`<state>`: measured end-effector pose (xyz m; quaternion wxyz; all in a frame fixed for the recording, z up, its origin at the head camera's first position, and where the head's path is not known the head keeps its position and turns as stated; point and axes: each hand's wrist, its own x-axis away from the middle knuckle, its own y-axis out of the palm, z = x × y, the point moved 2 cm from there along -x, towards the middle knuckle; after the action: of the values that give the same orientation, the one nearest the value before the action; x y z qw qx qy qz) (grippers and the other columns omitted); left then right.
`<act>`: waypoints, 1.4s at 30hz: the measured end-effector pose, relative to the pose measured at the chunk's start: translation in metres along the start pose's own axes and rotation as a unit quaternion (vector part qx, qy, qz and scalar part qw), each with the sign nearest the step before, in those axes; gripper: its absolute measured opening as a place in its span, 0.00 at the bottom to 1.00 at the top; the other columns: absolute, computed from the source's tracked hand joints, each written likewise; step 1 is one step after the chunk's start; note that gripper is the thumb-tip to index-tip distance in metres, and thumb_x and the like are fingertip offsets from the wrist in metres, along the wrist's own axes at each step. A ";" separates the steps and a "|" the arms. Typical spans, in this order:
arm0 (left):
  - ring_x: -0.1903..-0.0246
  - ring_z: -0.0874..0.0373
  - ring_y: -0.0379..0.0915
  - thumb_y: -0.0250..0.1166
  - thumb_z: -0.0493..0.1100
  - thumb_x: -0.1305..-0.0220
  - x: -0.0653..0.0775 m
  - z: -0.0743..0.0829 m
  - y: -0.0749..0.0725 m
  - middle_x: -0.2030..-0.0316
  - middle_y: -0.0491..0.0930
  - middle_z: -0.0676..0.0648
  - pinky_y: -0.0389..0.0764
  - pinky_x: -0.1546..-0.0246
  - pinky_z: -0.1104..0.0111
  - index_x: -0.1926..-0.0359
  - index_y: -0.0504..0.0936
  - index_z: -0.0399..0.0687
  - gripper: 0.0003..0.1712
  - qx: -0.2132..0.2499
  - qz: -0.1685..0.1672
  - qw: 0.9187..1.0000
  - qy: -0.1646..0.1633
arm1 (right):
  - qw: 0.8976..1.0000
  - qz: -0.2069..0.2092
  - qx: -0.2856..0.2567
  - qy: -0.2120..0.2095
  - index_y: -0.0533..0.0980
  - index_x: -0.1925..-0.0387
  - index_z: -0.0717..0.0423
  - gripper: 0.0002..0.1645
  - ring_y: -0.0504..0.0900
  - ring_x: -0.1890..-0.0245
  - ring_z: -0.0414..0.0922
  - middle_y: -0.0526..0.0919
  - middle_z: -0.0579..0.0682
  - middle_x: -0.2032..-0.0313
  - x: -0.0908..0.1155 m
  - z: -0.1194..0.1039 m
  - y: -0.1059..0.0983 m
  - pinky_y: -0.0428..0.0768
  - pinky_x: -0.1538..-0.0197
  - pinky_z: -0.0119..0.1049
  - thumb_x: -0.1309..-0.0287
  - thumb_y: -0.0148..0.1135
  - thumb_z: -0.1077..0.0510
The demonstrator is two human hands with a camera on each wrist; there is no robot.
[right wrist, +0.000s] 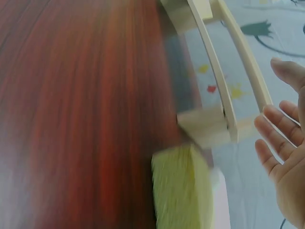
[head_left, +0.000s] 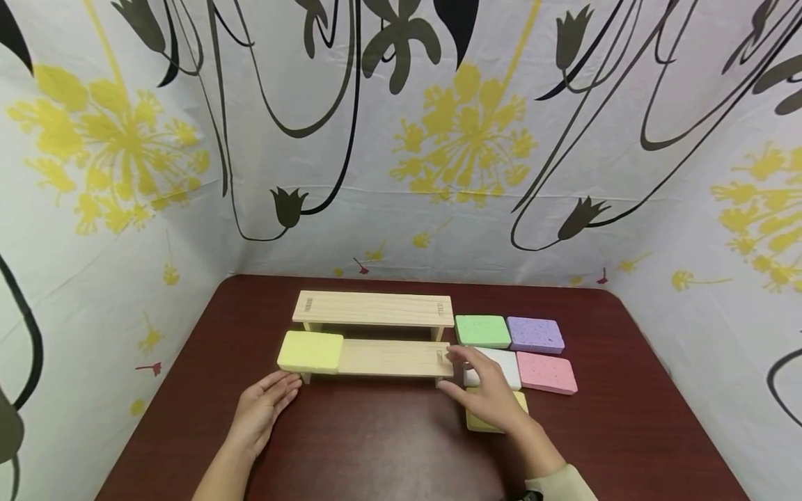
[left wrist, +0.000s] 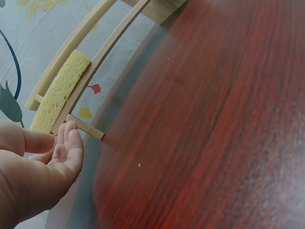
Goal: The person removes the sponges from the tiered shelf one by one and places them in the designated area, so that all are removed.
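Note:
A light yellow sponge (head_left: 310,352) lies flat on the left end of the front wooden stand (head_left: 388,358). My left hand (head_left: 263,410) is at that stand's left end, its fingertips by the leg just below the sponge. The left wrist view shows those fingers bent only a little, close to the sponge's edge; whether they touch is hard to tell. At the stand's other end, my right hand (head_left: 491,393) has its fingers spread and thumb apart, holding nothing. Under it, a second yellow sponge (head_left: 481,422) and a white sponge (head_left: 510,369) are partly hidden.
Behind the front stand is a similar wooden stand (head_left: 376,308), with nothing on its top. Right of the stands lie a green sponge (head_left: 482,331), a purple sponge (head_left: 535,335) and a pink sponge (head_left: 546,372). Patterned cloth (head_left: 388,160) borders the dark red table (head_left: 363,445).

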<state>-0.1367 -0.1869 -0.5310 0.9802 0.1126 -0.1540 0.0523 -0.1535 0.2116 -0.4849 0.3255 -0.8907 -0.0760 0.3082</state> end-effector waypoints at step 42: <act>0.57 0.67 0.80 0.55 0.33 0.24 -0.008 0.000 0.003 0.52 0.82 0.47 0.83 0.50 0.73 0.27 0.57 0.24 0.31 0.002 0.029 1.000 -0.010 | 0.994 -0.111 -0.006 0.016 0.74 0.38 0.59 0.34 0.80 0.45 0.46 0.83 0.53 0.47 -0.061 -0.044 0.078 0.81 0.42 0.44 0.41 0.74 0.50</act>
<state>-0.1444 -0.1842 -0.5330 0.9765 0.1109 -0.1666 0.0796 -0.1810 0.1073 -0.4771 0.3536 -0.8836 -0.1705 0.2551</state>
